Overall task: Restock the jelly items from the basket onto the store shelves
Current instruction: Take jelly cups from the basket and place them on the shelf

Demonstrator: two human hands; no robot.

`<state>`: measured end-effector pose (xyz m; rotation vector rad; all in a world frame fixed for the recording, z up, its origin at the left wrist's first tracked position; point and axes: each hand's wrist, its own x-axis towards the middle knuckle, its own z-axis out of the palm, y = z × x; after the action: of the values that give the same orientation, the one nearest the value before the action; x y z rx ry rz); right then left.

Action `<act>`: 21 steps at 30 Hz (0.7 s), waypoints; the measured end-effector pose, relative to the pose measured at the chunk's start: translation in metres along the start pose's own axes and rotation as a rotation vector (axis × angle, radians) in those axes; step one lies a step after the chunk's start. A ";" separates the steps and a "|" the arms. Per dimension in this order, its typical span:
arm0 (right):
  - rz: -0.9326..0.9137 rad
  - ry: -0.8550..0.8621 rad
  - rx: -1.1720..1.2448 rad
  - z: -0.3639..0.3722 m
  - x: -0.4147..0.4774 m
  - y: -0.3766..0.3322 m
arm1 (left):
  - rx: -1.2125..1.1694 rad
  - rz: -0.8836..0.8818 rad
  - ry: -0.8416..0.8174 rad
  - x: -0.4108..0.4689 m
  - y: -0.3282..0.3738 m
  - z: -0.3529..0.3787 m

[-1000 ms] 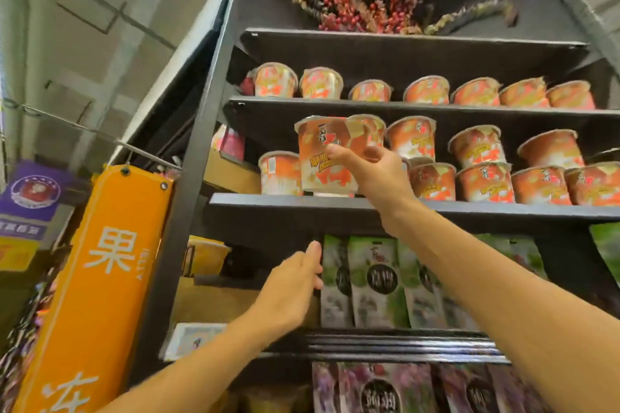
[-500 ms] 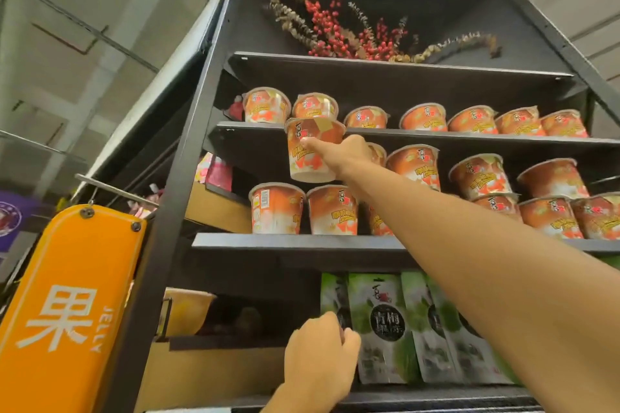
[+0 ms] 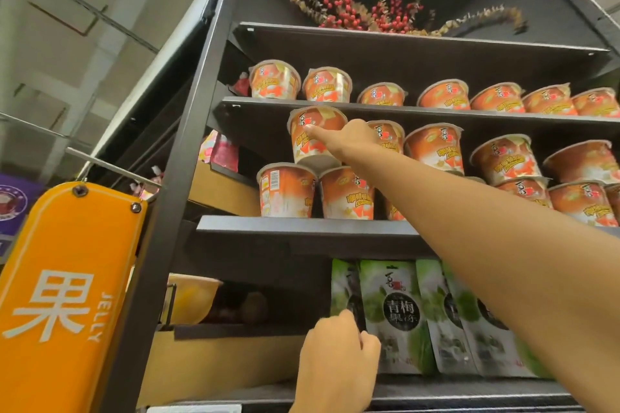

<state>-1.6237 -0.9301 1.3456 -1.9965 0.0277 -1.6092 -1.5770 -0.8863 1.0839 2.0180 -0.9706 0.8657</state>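
My right hand (image 3: 352, 141) reaches up to the middle shelf (image 3: 302, 223), its thumb across the front of an orange jelly cup (image 3: 317, 137) that it grips. That cup sits on top of two other orange cups (image 3: 287, 191) at the shelf's left end. More orange cups (image 3: 432, 147) fill this shelf and the shelf above (image 3: 443, 95). Lower down, my left hand (image 3: 335, 359) hangs with loosely curled fingers against the leftmost green jelly pouch (image 3: 345, 288) and holds nothing. The basket is out of view.
Green pouches (image 3: 396, 315) stand in a row on the lower shelf. An orange "JELLY" sign (image 3: 63, 295) hangs at the left beside the black shelf post (image 3: 181, 161). Dried red berry sprigs (image 3: 352, 3) lie on the top shelf. A yellow bowl (image 3: 191, 295) sits left of the pouches.
My right hand has carried the cup up and left and set it on the two lower cups. My left hand has dropped from the shelf edge to the green pouches and curled.
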 end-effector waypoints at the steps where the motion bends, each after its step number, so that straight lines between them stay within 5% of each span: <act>1: -0.014 -0.006 -0.025 0.001 0.001 0.001 | 0.012 0.008 0.004 0.000 0.000 0.001; 9: -0.083 0.031 -0.126 0.010 -0.005 0.007 | 0.019 0.032 0.028 0.003 -0.003 0.007; 16: -0.317 0.319 0.023 -0.006 -0.037 0.024 | 0.011 0.078 0.128 -0.002 -0.004 0.004; 21: -0.406 0.312 0.057 -0.019 -0.087 0.044 | -0.053 0.227 0.221 -0.010 0.001 -0.007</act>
<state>-1.6502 -0.9433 1.2508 -1.7657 -0.3206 -2.1390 -1.5850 -0.8779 1.0794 1.7467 -1.0964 1.1454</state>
